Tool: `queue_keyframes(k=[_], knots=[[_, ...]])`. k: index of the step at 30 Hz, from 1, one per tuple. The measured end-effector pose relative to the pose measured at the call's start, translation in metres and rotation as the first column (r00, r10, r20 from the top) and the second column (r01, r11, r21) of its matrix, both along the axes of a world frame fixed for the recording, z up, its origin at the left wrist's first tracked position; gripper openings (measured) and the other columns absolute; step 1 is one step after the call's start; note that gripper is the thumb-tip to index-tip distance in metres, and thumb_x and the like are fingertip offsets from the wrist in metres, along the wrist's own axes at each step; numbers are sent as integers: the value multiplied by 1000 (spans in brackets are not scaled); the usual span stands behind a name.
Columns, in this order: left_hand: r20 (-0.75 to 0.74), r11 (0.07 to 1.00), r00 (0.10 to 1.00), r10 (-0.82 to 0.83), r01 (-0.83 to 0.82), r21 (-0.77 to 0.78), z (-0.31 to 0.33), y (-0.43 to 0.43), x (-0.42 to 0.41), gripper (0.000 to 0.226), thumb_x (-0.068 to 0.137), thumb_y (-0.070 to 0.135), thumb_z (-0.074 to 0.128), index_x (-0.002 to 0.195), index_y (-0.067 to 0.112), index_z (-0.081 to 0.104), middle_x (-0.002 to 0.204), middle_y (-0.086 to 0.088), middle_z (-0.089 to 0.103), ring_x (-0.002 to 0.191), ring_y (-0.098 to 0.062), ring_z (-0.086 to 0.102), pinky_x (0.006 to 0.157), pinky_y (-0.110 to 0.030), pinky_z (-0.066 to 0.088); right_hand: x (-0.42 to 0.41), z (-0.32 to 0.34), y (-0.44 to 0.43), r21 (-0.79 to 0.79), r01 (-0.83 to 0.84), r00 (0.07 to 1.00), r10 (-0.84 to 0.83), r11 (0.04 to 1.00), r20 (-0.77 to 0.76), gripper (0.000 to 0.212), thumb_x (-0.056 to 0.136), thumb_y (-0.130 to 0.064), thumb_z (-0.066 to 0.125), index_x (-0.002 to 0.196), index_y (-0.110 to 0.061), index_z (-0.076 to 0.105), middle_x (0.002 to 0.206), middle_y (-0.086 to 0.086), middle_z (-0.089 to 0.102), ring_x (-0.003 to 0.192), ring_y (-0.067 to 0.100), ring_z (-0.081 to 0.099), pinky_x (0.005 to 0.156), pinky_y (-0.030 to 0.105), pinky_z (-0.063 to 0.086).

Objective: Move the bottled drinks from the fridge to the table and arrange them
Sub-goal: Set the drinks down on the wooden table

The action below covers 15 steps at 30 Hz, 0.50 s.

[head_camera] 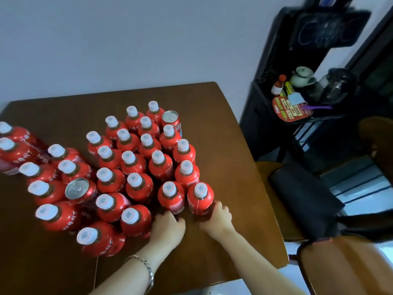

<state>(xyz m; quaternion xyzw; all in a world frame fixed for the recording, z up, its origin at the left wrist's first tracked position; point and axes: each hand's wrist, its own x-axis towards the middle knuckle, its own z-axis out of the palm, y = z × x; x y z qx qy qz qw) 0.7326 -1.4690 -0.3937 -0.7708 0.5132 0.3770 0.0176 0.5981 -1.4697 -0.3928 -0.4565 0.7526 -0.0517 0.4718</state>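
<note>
Bottled drinks [136, 162] with red wraps and white caps stand upright on the brown table [234, 184]. They are packed in slanting rows that run from the far right toward the near left, and a looser group sits at the left edge. Two cans [77, 189] stand among them (one at the near left, one at the far right end). The packing reads as deliberate: the bottles stand shoulder to shoulder, so each new one extends a row.

At the near right end of the block, the right hand [217, 216] has its fingers curled round the lower body of the rightmost bottle [201, 200], which is upright. The left hand [168, 227], with a bracelet [148, 271] at the wrist, clasps the base of the neighbouring bottle [171, 196] just to the left. Low grips suit sliding bottles into line without tipping them.

Judgement: both bottles are being set or nudged into the nearest row. Whether either is clear of the surface cannot be told.
</note>
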Motion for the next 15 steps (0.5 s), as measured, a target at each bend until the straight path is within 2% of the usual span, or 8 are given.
queue_keyframes(k=[2,4,5,8,10,12,13,15], knots=[[-55,983,985,-161,165,84,21,4,0,29,90,31,44,97,9,62,96,-12,66,89,-28,63,77,-31,48,-7,23,8,87,-106,994,107,991,-10,60,80,-34,63,130,-8,43,132,12,48,125,29,45,106,36,39],[-162,955,959,-231,255,152,38,7,-4,25,92,30,42,91,11,58,80,-6,62,67,-18,60,60,-24,44,-16,41,16,123,-156,988,157,980,4,52,84,-33,61,129,-9,48,132,9,53,121,25,51,101,34,45],[-192,938,937,-290,318,137,49,10,-7,23,91,29,43,86,12,57,75,-4,60,62,-16,57,58,-23,43,-20,54,26,120,-143,990,144,983,-6,50,88,-32,59,132,-11,47,134,7,52,121,23,51,101,32,45],[-152,846,841,-519,531,46,82,19,-19,29,89,26,44,66,13,55,66,-6,58,75,-29,62,66,-27,43,-33,88,57,97,-66,995,73,993,-67,53,92,-34,56,139,-18,38,141,3,45,125,21,47,101,31,44],[-122,781,776,-618,625,19,97,24,-31,34,91,27,44,89,0,65,92,-17,68,98,-36,63,76,-32,48,-40,103,76,58,-17,991,24,998,-132,57,91,-37,57,141,-18,37,142,3,44,126,22,47,103,33,45],[-92,669,665,-741,743,-15,121,49,-47,42,92,31,44,116,-1,59,117,-18,63,109,-34,59,88,-36,48,-45,128,126,50,106,980,-96,993,-173,58,90,-37,57,140,-17,37,141,4,45,125,23,47,102,34,45],[-94,639,634,-768,769,-36,131,57,-54,42,92,31,45,121,3,57,121,-15,61,111,-31,58,89,-35,47,-50,133,139,46,116,977,-105,992,-187,56,90,-37,57,139,-17,40,137,4,48,121,22,49,99,32,46],[-127,499,486,-865,860,-108,156,95,-83,32,95,30,44,116,8,56,114,-9,60,104,-23,57,78,-25,45,-62,155,195,8,201,957,-195,980,-214,45,91,-34,56,131,-15,47,122,2,55,107,18,53,88,27,47]])
